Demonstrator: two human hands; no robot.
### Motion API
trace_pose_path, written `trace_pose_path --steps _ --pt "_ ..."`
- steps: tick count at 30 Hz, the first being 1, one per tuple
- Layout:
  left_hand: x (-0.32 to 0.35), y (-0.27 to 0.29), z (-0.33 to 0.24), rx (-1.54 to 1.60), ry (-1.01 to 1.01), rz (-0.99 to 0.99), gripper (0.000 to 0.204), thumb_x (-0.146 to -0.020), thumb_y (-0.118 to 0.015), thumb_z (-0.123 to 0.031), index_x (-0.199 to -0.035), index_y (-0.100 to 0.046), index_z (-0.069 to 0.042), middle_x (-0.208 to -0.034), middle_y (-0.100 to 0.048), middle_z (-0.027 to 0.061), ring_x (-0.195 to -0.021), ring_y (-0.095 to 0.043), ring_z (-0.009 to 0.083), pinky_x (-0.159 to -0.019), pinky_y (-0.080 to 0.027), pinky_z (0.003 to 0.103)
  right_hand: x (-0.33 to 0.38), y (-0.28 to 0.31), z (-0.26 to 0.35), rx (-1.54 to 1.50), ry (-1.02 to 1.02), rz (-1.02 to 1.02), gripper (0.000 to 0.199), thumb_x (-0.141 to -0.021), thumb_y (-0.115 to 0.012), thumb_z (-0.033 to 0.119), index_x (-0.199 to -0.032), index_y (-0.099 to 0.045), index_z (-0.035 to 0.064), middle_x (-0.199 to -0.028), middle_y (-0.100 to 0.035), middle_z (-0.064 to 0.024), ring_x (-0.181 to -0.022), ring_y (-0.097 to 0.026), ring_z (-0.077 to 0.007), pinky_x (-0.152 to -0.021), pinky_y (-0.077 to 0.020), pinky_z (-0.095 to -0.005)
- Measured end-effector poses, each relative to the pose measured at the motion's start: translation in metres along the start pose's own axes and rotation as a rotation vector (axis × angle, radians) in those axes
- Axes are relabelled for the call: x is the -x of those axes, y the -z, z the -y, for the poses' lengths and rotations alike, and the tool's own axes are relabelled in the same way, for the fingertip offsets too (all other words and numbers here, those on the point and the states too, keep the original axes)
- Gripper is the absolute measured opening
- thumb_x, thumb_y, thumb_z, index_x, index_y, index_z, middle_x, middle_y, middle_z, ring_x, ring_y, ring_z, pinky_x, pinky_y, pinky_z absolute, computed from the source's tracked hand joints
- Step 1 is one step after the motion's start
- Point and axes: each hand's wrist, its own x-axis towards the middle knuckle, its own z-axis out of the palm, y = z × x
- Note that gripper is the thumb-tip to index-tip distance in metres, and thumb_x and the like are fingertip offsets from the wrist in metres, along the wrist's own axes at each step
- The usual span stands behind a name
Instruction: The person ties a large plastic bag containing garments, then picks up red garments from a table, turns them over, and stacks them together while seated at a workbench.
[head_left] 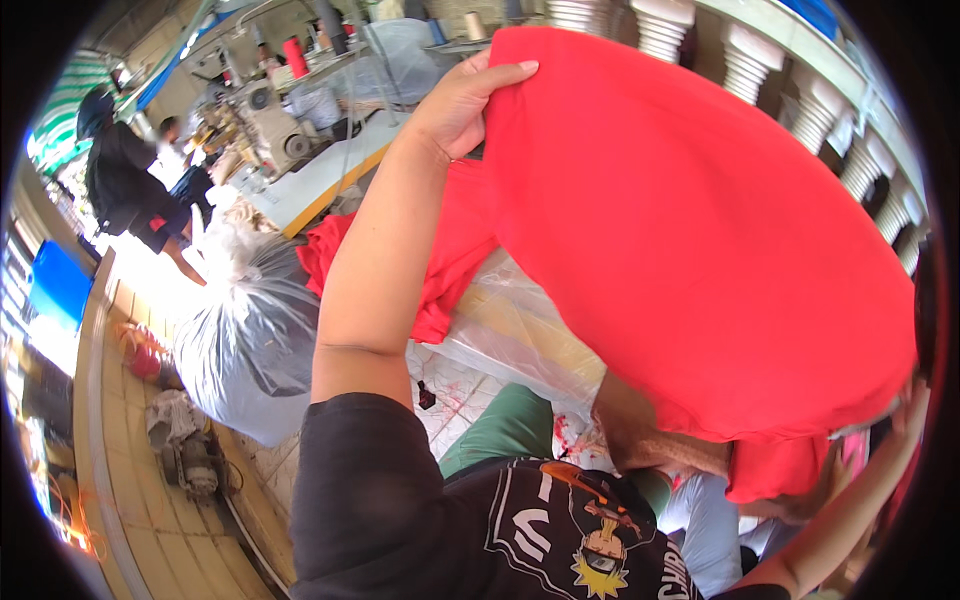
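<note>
A wide sheet of plain red cloth (690,220) is stretched up in front of me and spans much of the view. My left hand (462,105), arm raised, is shut on its upper left corner, the thumb lying over the front. At the far right, my right hand (908,408) grips the cloth's other end, though its fingers are partly hidden at the picture's rim. The sheet's lower edge sags in folds toward my lap. More red fabric (455,250) lies bunched behind my left forearm, on a surface wrapped in clear plastic (515,305).
A tied plastic bag (250,345) with dark contents stands at left. Behind it are a sewing machine (275,130) on a table and a red thread cone (296,58). White balusters (750,65) line the back right. A motor (197,468) sits lower left; a person (125,165) stands far left.
</note>
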Motion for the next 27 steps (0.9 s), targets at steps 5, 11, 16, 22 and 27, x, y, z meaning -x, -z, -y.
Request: trace_pose_path --steps 5,11,16,22,27 --pt "-0.038 0.028 0.074 -0.158 0.205 -0.312 0.033 -0.086 -0.062 -0.017 -0.114 -0.054 -0.001 -0.108 -0.062 0.0118 -0.097 -0.061 0.0210 -0.085 -0.049 0.035 -0.036 -0.086 -0.057 0.349 -0.186 -0.056 0.022 -0.085 -0.062 0.032 -0.074 -0.055 0.0139 -0.049 -0.039 0.0097 -0.037 -0.027 -0.0045 -0.040 -0.0250 -0.0206" --pt "-0.074 0.018 0.052 0.122 -0.188 -0.244 0.032 -0.088 -0.061 -0.016 -0.116 -0.053 -0.002 -0.108 -0.062 0.0090 -0.099 -0.060 0.0191 -0.090 -0.046 0.034 -0.022 -0.103 0.027 0.344 0.078 -0.169 0.029 -0.078 -0.070 0.037 -0.074 -0.054 0.0135 -0.047 -0.036 0.0081 -0.038 -0.029 -0.0042 -0.040 -0.0217 -0.0222" --pt "-0.011 0.035 0.095 0.078 -0.078 -0.092 0.026 -0.093 -0.052 -0.021 -0.113 -0.053 -0.005 -0.111 -0.060 0.0073 -0.104 -0.056 0.0175 -0.091 -0.043 0.034 0.025 -0.104 -0.026 0.209 0.079 -0.166 0.025 -0.076 -0.073 0.027 -0.076 -0.054 0.0114 -0.055 -0.042 0.0069 -0.043 -0.035 -0.0038 -0.039 -0.0254 -0.0215" --pt "0.124 0.095 0.226 -0.239 0.445 -0.123 0.020 -0.085 -0.064 -0.028 -0.092 -0.064 -0.009 -0.087 -0.062 -0.0032 -0.076 -0.055 0.0057 -0.070 -0.043 0.023 0.104 -0.076 -0.176 0.248 -0.517 0.048 0.018 -0.078 -0.072 0.018 -0.087 -0.060 0.0066 -0.058 -0.048 0.0056 -0.042 -0.037 -0.0042 -0.039 -0.0279 -0.0217" --pt "0.141 0.072 0.234 -0.593 0.806 -0.119 0.036 -0.084 -0.065 -0.035 -0.097 -0.066 -0.001 -0.089 -0.065 0.0028 -0.080 -0.058 0.0104 -0.075 -0.044 0.025 0.109 -0.107 -0.176 0.547 -0.799 0.116 0.029 -0.076 -0.073 0.031 -0.086 -0.064 0.0052 -0.054 -0.042 0.0034 -0.042 -0.036 -0.0064 -0.037 -0.0283 -0.0255"
